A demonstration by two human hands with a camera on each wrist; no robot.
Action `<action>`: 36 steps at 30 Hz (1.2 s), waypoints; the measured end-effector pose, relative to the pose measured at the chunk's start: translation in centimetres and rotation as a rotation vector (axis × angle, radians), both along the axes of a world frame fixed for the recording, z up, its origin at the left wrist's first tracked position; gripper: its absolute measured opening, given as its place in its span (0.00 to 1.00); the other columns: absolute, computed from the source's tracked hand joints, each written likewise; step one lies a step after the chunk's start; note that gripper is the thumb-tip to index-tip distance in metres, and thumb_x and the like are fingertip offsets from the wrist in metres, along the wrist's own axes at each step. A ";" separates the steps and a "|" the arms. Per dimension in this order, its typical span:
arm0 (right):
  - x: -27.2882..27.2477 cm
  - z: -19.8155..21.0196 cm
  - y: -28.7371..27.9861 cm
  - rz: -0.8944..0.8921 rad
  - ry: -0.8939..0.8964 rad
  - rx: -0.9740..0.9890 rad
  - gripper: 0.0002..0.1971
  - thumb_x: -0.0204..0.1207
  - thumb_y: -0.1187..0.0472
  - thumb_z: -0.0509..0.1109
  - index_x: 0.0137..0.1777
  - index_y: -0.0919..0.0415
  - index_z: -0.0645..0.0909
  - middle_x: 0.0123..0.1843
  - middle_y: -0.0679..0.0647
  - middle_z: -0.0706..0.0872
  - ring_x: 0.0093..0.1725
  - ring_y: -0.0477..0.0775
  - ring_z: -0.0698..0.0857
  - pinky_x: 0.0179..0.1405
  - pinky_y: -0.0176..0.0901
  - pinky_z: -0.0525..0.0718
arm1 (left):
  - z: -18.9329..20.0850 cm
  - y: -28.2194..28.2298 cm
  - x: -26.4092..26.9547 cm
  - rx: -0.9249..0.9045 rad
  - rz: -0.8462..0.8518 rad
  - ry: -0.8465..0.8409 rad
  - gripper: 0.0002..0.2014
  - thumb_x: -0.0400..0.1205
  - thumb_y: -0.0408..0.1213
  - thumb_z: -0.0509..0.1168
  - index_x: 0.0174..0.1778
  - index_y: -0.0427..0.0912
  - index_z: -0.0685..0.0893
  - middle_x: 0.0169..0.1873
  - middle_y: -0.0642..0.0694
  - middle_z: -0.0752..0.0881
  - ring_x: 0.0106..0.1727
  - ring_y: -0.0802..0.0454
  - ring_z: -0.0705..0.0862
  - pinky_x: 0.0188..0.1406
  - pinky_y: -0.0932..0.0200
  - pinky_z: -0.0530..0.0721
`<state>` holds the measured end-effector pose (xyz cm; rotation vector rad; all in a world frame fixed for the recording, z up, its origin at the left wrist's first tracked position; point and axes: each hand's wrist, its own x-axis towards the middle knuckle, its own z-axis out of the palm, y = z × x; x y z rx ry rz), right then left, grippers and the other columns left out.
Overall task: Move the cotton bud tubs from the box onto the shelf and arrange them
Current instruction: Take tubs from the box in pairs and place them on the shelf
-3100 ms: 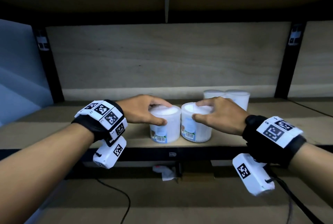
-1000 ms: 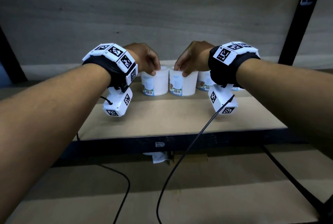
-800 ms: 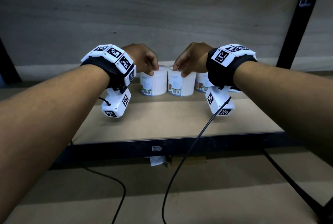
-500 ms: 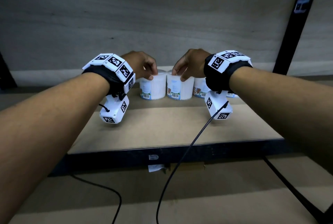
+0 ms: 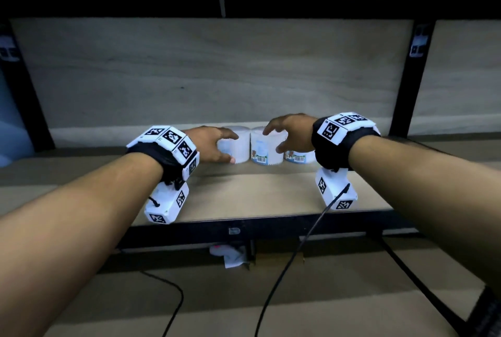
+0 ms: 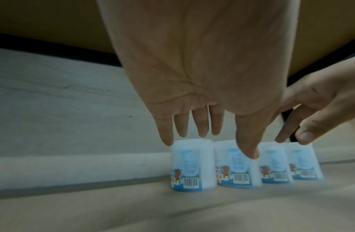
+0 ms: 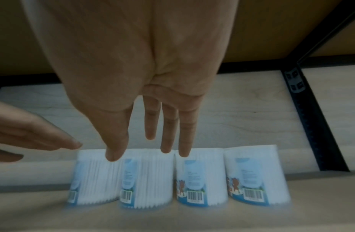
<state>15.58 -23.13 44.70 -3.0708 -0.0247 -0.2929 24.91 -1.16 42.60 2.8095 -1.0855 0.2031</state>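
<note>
White plastic cotton bud tubs (image 7: 200, 175) stand in a row of four at the shelf (image 5: 257, 195) back. Left hand (image 5: 208, 144) and right hand (image 5: 291, 132) hover spread, holding nothing. Placing looks finished; next likely means fetching more from the box.

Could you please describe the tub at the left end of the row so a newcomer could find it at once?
On the wooden shelf, four cotton bud tubs stand in a row against the back panel. Take the leftmost tub, below the left hand. Unlike its neighbours, its label is turned aside, showing mostly bare white buds.
</note>
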 end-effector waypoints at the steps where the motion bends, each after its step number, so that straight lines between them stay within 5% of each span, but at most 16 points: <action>1: -0.9 0.0 0.1 -0.002 0.005 0.010 0.27 0.76 0.56 0.77 0.75 0.47 0.77 0.75 0.54 0.79 0.67 0.58 0.81 0.67 0.45 0.77 | 0.2 0.3 -0.9 -0.012 -0.017 0.007 0.34 0.77 0.55 0.71 0.80 0.57 0.70 0.79 0.56 0.72 0.78 0.52 0.72 0.77 0.57 0.68; 8: -7.4 0.1 1.2 -0.021 0.048 0.091 0.21 0.74 0.55 0.79 0.67 0.47 0.82 0.63 0.48 0.86 0.52 0.53 0.84 0.53 0.39 0.78 | 1.2 1.6 -6.8 -0.088 -0.122 0.095 0.24 0.77 0.54 0.73 0.69 0.58 0.79 0.61 0.64 0.84 0.60 0.57 0.85 0.68 0.56 0.79; 11: -10.1 -0.3 1.7 -0.020 0.071 0.191 0.13 0.72 0.61 0.79 0.56 0.51 0.84 0.54 0.55 0.91 0.45 0.62 0.88 0.45 0.52 0.90 | 0.7 2.1 -9.1 -0.134 -0.172 0.198 0.16 0.76 0.52 0.74 0.59 0.57 0.85 0.48 0.63 0.89 0.45 0.47 0.89 0.53 0.53 0.88; 13: -12.0 -0.8 2.0 -0.015 0.106 0.229 0.10 0.72 0.62 0.77 0.51 0.52 0.84 0.49 0.59 0.92 0.39 0.57 0.87 0.45 0.56 0.92 | -0.3 2.4 -10.9 -0.145 -0.214 0.274 0.12 0.77 0.48 0.74 0.56 0.53 0.87 0.43 0.59 0.89 0.36 0.49 0.87 0.44 0.57 0.88; 18: -15.8 -3.6 2.1 0.017 0.231 0.326 0.06 0.76 0.63 0.75 0.51 0.57 0.85 0.45 0.55 0.92 0.37 0.48 0.88 0.42 0.50 0.93 | -3.6 3.2 -14.5 -0.094 -0.265 0.384 0.11 0.78 0.46 0.74 0.54 0.49 0.88 0.41 0.58 0.90 0.39 0.55 0.85 0.44 0.60 0.85; 23: -17.9 -9.0 2.1 0.037 0.348 0.379 0.06 0.76 0.64 0.77 0.50 0.57 0.84 0.35 0.47 0.90 0.31 0.45 0.86 0.36 0.44 0.91 | -8.6 3.2 -17.0 -0.027 -0.301 0.402 0.13 0.77 0.51 0.74 0.56 0.55 0.88 0.49 0.58 0.91 0.55 0.61 0.87 0.63 0.61 0.81; 30: -18.8 -18.5 1.5 0.035 0.510 0.268 0.06 0.77 0.63 0.73 0.49 0.51 0.83 0.48 0.57 0.93 0.39 0.56 0.87 0.42 0.49 0.89 | -17.4 1.8 -18.0 0.018 -0.305 0.504 0.14 0.78 0.46 0.74 0.58 0.48 0.88 0.51 0.54 0.90 0.50 0.61 0.87 0.51 0.77 0.78; 33: -19.4 -22.7 1.3 0.014 0.607 0.282 0.08 0.75 0.57 0.78 0.52 0.52 0.84 0.43 0.56 0.92 0.39 0.61 0.88 0.41 0.51 0.90 | -22.4 1.3 -18.4 0.031 -0.307 0.605 0.13 0.79 0.44 0.74 0.57 0.44 0.88 0.48 0.54 0.88 0.40 0.75 0.83 0.46 0.78 0.78; 36: -20.0 -27.2 1.2 -0.021 0.661 0.321 0.08 0.74 0.61 0.77 0.52 0.54 0.84 0.40 0.55 0.90 0.36 0.53 0.84 0.42 0.50 0.88 | -27.8 1.1 -18.9 0.019 -0.270 0.709 0.15 0.79 0.40 0.74 0.58 0.39 0.87 0.51 0.50 0.88 0.35 0.79 0.80 0.39 0.82 0.72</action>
